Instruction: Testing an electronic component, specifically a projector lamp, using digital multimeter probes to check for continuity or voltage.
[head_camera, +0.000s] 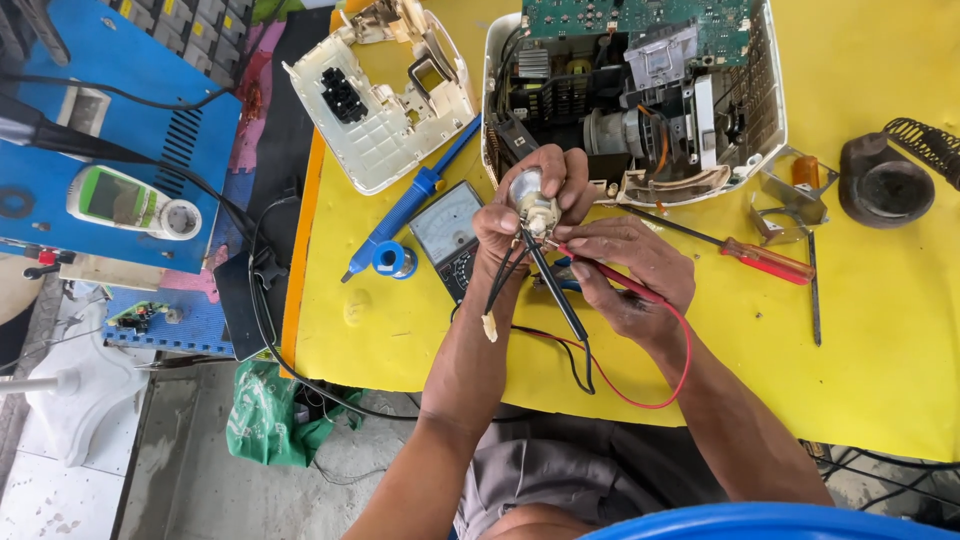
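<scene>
My left hand (520, 215) grips a small round metal lamp part (533, 205) with black wires and a pale connector (489, 327) hanging from it. My right hand (630, 270) holds a red probe (600, 272) and a black probe (555, 285) against the part's terminals. Their red and black leads (640, 395) loop over the yellow table (880, 330). An analog multimeter (450, 235) lies just left of my left hand.
An opened white device (640, 90) with a green circuit board sits behind my hands, its removed cover (375, 100) to the left. A blue soldering iron (410, 200), a solder spool (393, 260), a red-handled screwdriver (765, 258), a metal bracket (795, 195) and an iron stand (885, 185) lie around.
</scene>
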